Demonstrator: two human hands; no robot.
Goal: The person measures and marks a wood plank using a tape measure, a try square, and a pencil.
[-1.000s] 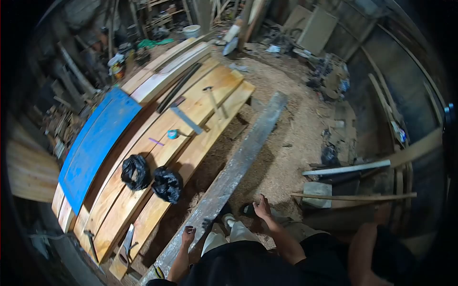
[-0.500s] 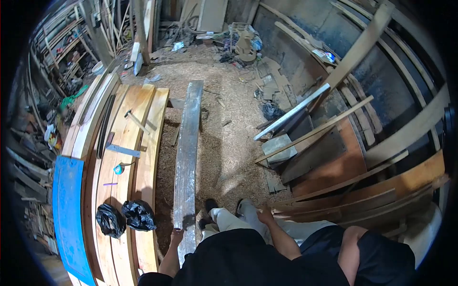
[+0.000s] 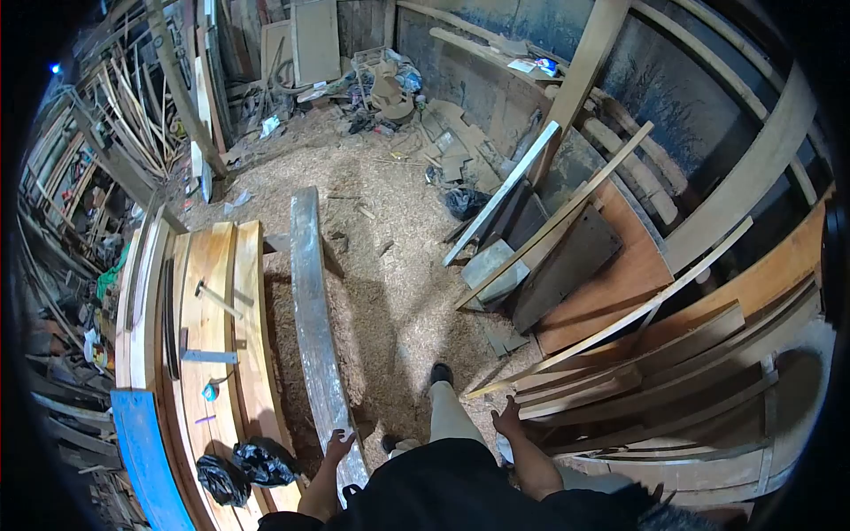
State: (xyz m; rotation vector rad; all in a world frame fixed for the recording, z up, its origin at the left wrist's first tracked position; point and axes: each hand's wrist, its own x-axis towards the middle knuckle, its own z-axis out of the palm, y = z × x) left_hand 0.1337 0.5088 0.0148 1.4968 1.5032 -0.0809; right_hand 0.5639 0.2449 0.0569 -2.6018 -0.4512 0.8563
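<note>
L hand (image 3: pixel 339 440) sits at the near end of the grey plank (image 3: pixel 310 310), fingertips against its edge; can't tell whether the fingers are closed round it or just resting. R hand (image 3: pixel 506 416) is free, fingers spread apart, nothing in it, just beside a low stack of laths (image 3: pixel 620 372) on the right.

The grey plank lies lengthwise, running away from the person over the sawdust floor (image 3: pixel 390 265). Close along its left side, w/ a narrow strip of sawdust between, is a bench of pale boards (image 3: pixel 252 336). On the bench: hammer (image 3: pixel 215 299), metal square (image 3: pixel 209 357), tape measure (image 3: pixel 210 390), and two black bags (image 3: pixel 243 469) at the near end, right by the L forearm. Blue panel (image 3: pixel 142 451) lies on the bench's outer edge.

Right side is crowded: white strip (image 3: pixel 505 190) and long battens lean against the wall, brown sheet (image 3: pixel 620 283) behind them, grey block (image 3: pixel 490 270) at their foot, black floor bag (image 3: pixel 465 203) a bit further off. Person's shoe (image 3: pixel 441 373) stands between plank and lath stack. Scrap pile (image 3: pixel 398 88) at the far wall
</note>
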